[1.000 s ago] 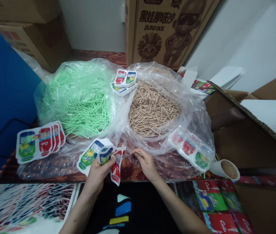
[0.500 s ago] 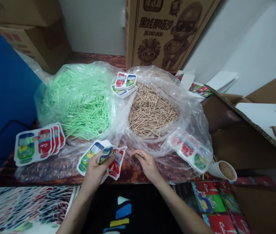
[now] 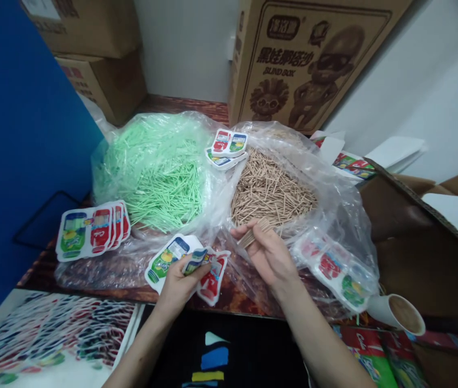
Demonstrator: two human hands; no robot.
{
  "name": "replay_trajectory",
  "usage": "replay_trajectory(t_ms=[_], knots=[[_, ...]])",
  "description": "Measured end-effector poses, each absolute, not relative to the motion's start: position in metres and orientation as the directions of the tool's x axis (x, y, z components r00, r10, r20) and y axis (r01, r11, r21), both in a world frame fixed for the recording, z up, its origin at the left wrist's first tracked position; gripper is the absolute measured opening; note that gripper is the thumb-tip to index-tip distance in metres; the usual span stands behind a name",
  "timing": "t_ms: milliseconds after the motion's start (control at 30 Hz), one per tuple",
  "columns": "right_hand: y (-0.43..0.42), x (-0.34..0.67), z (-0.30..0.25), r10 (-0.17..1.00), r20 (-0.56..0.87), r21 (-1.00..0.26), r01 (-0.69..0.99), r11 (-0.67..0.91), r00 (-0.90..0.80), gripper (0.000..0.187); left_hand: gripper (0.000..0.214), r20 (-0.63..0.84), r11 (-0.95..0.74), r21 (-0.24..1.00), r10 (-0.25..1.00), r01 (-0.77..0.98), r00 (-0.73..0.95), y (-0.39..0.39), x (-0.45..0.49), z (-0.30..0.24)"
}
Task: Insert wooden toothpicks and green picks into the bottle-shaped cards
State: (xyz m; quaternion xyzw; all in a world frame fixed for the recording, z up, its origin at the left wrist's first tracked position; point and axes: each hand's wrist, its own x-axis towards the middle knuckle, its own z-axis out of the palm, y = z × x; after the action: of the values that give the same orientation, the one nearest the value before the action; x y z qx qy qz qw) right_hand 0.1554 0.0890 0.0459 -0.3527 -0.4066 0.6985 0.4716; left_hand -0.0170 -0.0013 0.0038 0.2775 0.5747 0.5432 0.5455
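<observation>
My left hand [image 3: 182, 280] is closed on a printed cola-and-lemon packet [image 3: 212, 277], its front folded up between thumb and fingers. Between the fingertips of my right hand [image 3: 271, 253] is a small bundle of brown sticks [image 3: 253, 235]. That hand hovers at the near edge of a heap of brown sticks [image 3: 271, 188], which lies in an opened clear plastic bag [image 3: 346, 210]. Left of it, a second bag holds a heap of green sticks [image 3: 168, 194]. Several filled packets [image 3: 93, 230] overlap at the left, and two lie stacked [image 3: 229, 143] between the heaps.
More packets in clear plastic [image 3: 336, 267] lie at the right, beside a paper cup [image 3: 398, 313] tipped on its side. A large printed carton [image 3: 309, 64] stands behind; an open carton [image 3: 426, 231] fills the right. A blue panel [image 3: 22, 134] bounds the left.
My right hand has moved up and right toward the brown heap, and the sticks in it show more plainly. My left hand still grips the packet. The whole view has shifted.
</observation>
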Motion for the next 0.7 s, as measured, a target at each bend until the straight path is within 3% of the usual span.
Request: replay_trajectory(t_ms=[267,533,700], knots=[[0.095,0.121,0.07,0.855,-0.242,-0.733,-0.491,-0.471,-0.459,0.011,0.017,-0.332,0.262,0.912,0.924,-0.316,-0.19,0.0,-0.015,-0.004],[0.084,0.128,0.069,0.82,-0.194,-0.894,-0.248,-0.374,-0.538,0.018,0.023,-0.41,0.317,0.859,0.896,-0.402,-0.171,0.004,-0.015,-0.006],[0.083,0.133,0.066,0.766,-0.222,-0.922,-0.125,-0.366,-0.603,0.016,0.022,-0.37,0.287,0.884,0.911,-0.369,-0.18,0.003,-0.013,-0.004]])
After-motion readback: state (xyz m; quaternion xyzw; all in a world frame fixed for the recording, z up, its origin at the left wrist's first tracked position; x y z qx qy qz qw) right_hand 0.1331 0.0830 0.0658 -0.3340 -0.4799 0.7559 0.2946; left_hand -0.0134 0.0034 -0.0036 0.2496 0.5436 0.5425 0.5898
